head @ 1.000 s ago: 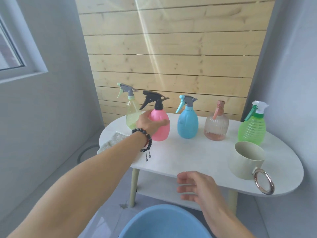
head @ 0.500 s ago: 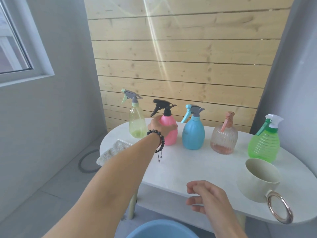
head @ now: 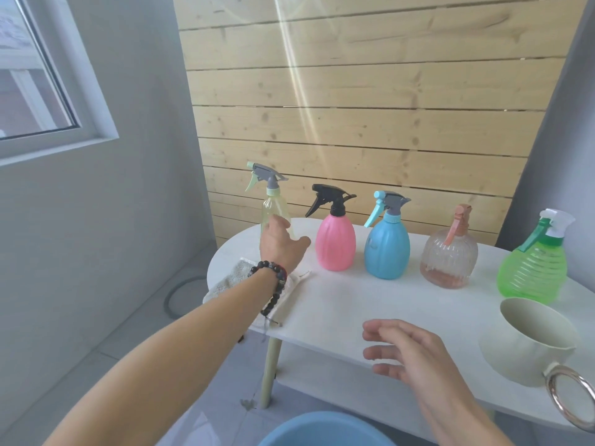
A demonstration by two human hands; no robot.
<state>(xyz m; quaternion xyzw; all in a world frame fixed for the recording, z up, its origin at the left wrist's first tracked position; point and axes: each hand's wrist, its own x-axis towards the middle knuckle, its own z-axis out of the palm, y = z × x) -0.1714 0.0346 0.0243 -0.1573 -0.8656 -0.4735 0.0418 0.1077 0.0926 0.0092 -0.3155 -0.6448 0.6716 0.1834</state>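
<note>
Five spray bottles stand in a row on the white oval table [head: 338, 300]: a clear yellow-green one [head: 272, 204], a pink one [head: 335, 243], a blue one [head: 387, 249], a clear ribbed one with a peach head [head: 449, 259] and a green one [head: 531, 268]. My left hand [head: 280, 246], a bead bracelet at its wrist, is at the lower part of the yellow-green bottle and hides it. Its fingers lie against the bottle and the thumb points right toward the pink one. My right hand [head: 409, 352] hovers over the table's front edge with relaxed fingers, holding nothing.
A cream mug [head: 531, 342] with a metal ring handle stands at the front right. A pale cloth [head: 231, 278] lies on the table's left end under my forearm. A blue basin rim [head: 322, 429] shows below, with a wooden wall behind and a window at left.
My left hand has left the pink bottle and moved left to the yellow-green one. The camera has come closer and tilted up. My right hand's fingers have spread a little.
</note>
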